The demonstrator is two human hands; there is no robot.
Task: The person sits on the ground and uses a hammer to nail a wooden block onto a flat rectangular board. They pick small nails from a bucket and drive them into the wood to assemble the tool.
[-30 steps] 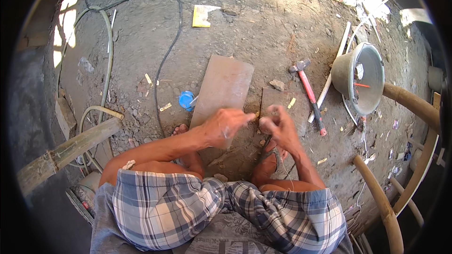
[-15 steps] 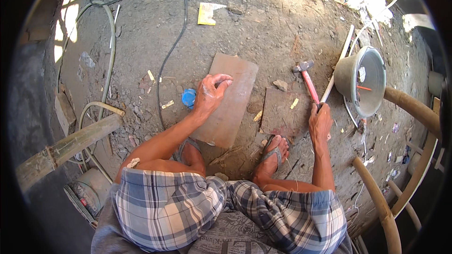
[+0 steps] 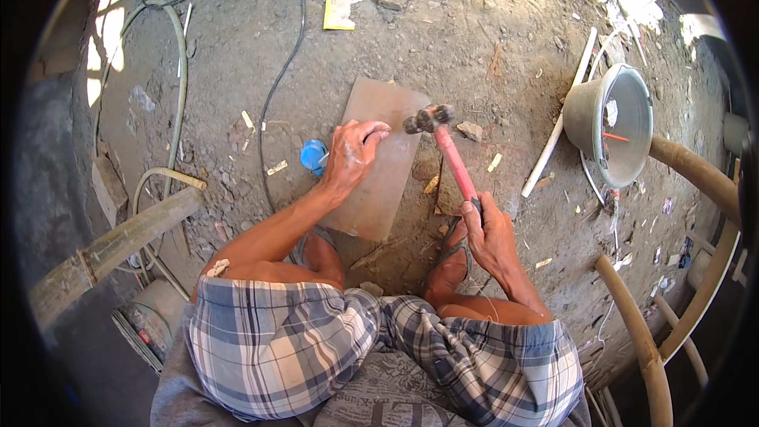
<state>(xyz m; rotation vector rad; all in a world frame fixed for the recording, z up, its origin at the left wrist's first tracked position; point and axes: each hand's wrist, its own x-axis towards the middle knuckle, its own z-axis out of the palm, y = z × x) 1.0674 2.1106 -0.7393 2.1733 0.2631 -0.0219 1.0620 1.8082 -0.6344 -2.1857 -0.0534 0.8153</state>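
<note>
Pink-handled and dark-headed, the hammer [image 3: 443, 146] is gripped low on its handle by the right hand [image 3: 490, 233], fingers wrapped tight around it, the head raised over the right edge of a flat brown board [image 3: 379, 182] lying on the dirt ground [image 3: 443, 39]. The left hand [image 3: 352, 154] rests on the board near its upper left edge, fingers curled together and pinching something too small to make out. A blue cap [image 3: 314, 156] lies on the ground just beside that hand, off the board's left edge. Both sandalled feet sit at the board's near end. Well to the right, a grey metal bucket [image 3: 613, 122] lies tipped on its side, with a white stick [image 3: 557, 130] just beside it. A black cable [image 3: 277, 79] curves across the ground beyond the board's left side.
</note>
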